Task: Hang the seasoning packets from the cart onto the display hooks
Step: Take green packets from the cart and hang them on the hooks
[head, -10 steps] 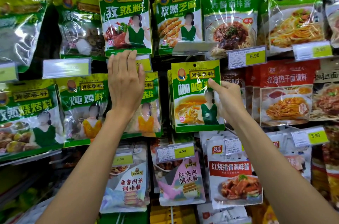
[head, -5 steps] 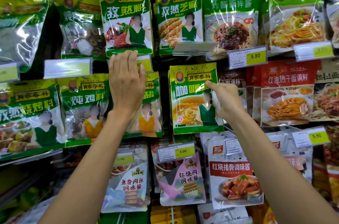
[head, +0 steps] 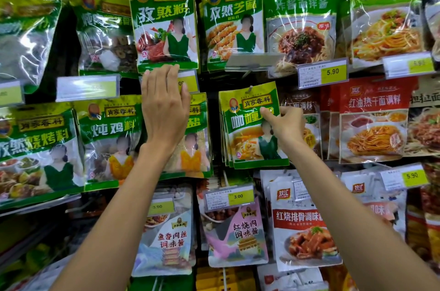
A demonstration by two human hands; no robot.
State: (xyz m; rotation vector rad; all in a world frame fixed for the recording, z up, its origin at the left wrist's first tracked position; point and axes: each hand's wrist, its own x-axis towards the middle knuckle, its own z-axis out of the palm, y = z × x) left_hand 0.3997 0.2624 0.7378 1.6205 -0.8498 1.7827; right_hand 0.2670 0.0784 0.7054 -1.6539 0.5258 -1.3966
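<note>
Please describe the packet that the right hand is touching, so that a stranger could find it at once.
On the hanging display, look at the middle row, just right of centre. The curry packet fronts a small stack there, pinched by the right hand. Its neighbours to the right are red; it alone is green and yellow with orange-yellow stew.

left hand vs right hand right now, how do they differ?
The left hand lies flat with fingers straight and together, over a packet and price tag; the right hand is curled. The left grips nothing visible; the right pinches the curry packet by its right edge. The left reaches higher. Both are bare and raised to the display.
</note>
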